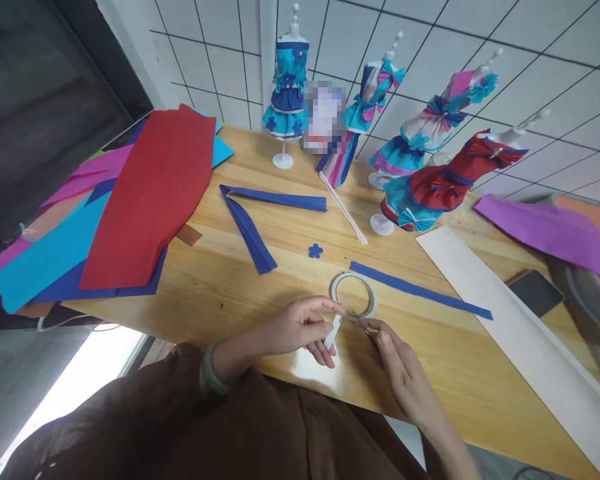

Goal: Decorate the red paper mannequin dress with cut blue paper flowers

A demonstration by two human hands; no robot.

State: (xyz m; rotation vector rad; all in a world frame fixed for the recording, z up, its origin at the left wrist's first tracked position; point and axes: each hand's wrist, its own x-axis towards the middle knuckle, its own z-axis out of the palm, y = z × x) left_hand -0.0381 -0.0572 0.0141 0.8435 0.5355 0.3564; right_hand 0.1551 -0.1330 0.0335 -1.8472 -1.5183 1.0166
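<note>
My left hand pinches a short piece of white tape between its fingers. The tape's upper end reaches toward the near edge of a tape roll, which lies on the table just beyond both hands. In my right hand is a small pair of scissors, its fingers wrapped round the handles. The blades point up and left, close to the tape and the roll. Whether they touch the tape I cannot tell. Beyond the roll lies a blue fabric flower, and a blue strip stretches to the right.
Folded blue strips lie mid-table. Red fabric tops a colourful pile at left. Several dressed mini mannequins, one in red, stand along the tiled wall. A long pale sheet, a phone and purple fabric are at right.
</note>
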